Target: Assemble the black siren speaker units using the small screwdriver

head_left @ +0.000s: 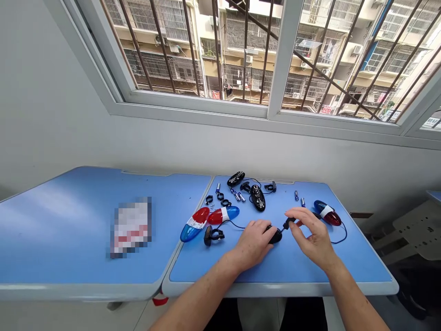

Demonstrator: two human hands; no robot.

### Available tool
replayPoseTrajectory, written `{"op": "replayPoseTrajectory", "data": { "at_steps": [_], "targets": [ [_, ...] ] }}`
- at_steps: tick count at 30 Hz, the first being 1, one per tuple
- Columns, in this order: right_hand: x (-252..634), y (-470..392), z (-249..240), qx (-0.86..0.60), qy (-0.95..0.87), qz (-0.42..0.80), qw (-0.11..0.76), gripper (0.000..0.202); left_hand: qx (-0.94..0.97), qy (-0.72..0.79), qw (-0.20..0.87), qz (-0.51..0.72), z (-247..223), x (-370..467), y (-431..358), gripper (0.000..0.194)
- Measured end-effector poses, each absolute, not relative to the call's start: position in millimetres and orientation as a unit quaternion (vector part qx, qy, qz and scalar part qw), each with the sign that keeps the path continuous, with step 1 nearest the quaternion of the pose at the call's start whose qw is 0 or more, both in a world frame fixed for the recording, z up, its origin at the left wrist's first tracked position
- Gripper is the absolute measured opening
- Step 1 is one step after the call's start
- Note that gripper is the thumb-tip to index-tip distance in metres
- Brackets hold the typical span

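My left hand (255, 240) is closed over a black oval casing (275, 236), pressing it on the blue table. A thin cable runs left from under that hand to a black clamp bracket (213, 235). In my right hand (312, 234) a short black-handled screwdriver (288, 223) is pinched between thumb and fingers. Its thin shaft slants down to the casing; whether the tip touches a screw is too small to tell. Two red, white and blue oval light covers (195, 224) lie left of my hands. Past my right hand rests another red and blue light (327, 212) with a cable.
Two black oval bodies (257, 197) with cables and clamps lie toward the wall. Several blue batteries (237, 195) and black rings (225, 202) are scattered nearby. A blurred packet (131, 227) lies on the left table (69, 230). A barred window rises behind.
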State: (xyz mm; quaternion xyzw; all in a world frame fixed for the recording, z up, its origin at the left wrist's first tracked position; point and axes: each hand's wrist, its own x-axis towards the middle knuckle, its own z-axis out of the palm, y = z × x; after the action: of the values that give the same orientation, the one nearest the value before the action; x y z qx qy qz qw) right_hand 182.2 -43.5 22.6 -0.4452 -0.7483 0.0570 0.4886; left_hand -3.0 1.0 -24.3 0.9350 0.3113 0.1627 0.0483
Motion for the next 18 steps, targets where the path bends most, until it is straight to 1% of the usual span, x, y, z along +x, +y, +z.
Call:
{"op": "replayPoseTrajectory", "data": {
  "at_steps": [4, 7, 10, 15, 18],
  "targets": [
    [175.3, -40.5, 22.1, -0.461, -0.727, 0.010, 0.508, 0.012, 0.935, 0.312, 0.052, 0.159, -21.4, -3.3, 0.4, 0.037],
    [173.0, -39.7, 21.2, -0.479, -0.708, -0.002, 0.519, 0.018, 0.936, 0.308, 0.056, 0.163, -23.0, -3.6, 1.0, 0.037],
    [175.0, -40.5, 18.3, -0.494, -0.688, 0.036, 0.530, 0.026, 0.934, 0.306, 0.055, 0.174, -26.7, -3.4, 2.4, 0.037],
    [182.0, -40.7, 16.3, -0.486, -0.684, 0.103, 0.534, 0.015, 0.935, 0.307, 0.049, 0.172, -27.3, -3.4, 2.7, 0.036],
    [183.7, -39.7, 17.8, -0.476, -0.703, 0.069, 0.523, 0.021, 0.935, 0.309, 0.050, 0.168, -26.1, -3.8, 2.2, 0.036]
  ]
}}
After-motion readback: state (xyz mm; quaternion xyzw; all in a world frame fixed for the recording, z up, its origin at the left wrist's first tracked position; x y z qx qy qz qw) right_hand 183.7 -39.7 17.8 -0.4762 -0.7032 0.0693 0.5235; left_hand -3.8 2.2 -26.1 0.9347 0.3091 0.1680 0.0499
